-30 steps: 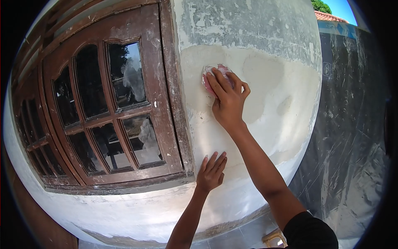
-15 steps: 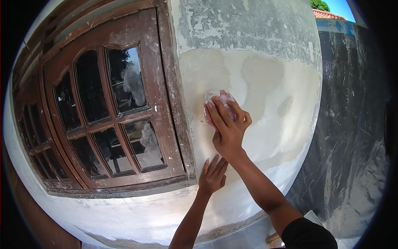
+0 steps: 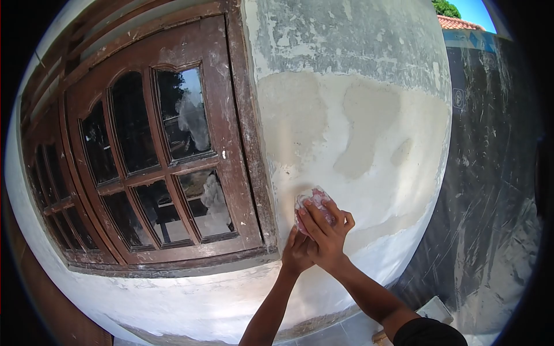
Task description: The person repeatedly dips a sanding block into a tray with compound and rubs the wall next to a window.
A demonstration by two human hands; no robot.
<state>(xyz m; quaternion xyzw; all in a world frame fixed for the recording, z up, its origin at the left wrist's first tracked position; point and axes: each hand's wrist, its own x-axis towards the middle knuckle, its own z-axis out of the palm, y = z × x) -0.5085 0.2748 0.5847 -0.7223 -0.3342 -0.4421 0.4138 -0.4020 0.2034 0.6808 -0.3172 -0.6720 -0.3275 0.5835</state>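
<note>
My right hand (image 3: 328,235) is closed over a pink pad (image 3: 314,202) smeared with white, which looks like a sponge, and presses it against the plastered wall (image 3: 369,202). Just below and to its left is my left hand (image 3: 297,254), with the fingers I can see stretched up along the wall near the pad's lower edge. The right hand overlaps and hides part of it. Damp-looking beige patches (image 3: 369,124) mark the wall above both hands.
A brown wooden window (image 3: 167,167) with glass panes stands left of the hands, its worn frame close to them. Dark plastic sheeting (image 3: 490,173) hangs at the right. Low at the right, a pale object (image 3: 435,310) lies near the tiled floor (image 3: 340,334).
My right hand has slid down the wall with the pad, from beside the window's middle to near its lower corner. It now overlaps my left hand, which has shifted slightly.
</note>
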